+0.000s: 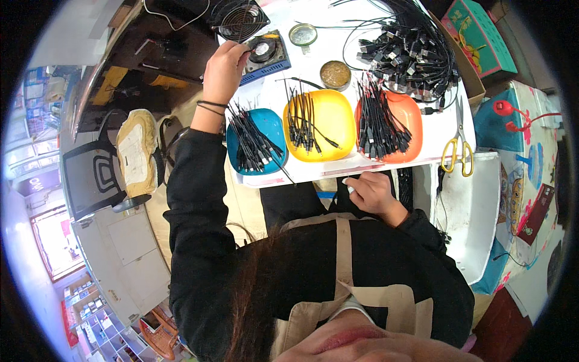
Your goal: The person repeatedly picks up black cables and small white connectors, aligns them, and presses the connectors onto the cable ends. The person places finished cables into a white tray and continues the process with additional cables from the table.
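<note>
My left hand reaches to the back left of the white table, fingertips pinched at the edge of a blue box-shaped device with a round black top. Whether anything is between those fingers is hidden. Low in front of the table edge is my right hand, fingers curled, with a small white bit at the fingertips that I cannot identify. Short black cables with bared wire ends lie in a blue tray, a yellow tray and an orange tray. A large bundle of black USB cables lies behind.
A round tin and a small round glass-topped container stand behind the trays. Yellow-handled scissors lie at the right edge. A black fan sits at the back left. A white foam box stands to the right.
</note>
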Demonstrator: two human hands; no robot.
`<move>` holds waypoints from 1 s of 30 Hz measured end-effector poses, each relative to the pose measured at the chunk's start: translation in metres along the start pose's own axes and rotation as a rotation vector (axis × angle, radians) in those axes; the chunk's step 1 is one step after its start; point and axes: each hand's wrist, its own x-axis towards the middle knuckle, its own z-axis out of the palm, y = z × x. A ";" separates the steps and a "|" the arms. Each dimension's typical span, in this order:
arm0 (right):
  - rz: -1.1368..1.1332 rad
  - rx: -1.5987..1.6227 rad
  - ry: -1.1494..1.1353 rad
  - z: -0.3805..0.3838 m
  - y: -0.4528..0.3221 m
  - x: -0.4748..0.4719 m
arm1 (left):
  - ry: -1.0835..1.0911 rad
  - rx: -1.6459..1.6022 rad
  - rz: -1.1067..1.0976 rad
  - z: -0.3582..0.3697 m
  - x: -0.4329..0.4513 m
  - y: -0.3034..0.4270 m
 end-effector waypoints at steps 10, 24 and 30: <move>-0.036 0.001 0.026 0.003 0.003 0.001 | -0.157 0.105 0.044 0.015 0.011 -0.024; -0.052 -0.002 -0.012 -0.002 0.002 0.003 | -0.286 0.224 0.125 0.019 0.023 -0.029; -0.016 -0.013 0.005 -0.001 -0.001 0.002 | -0.275 0.193 0.081 0.013 0.027 -0.024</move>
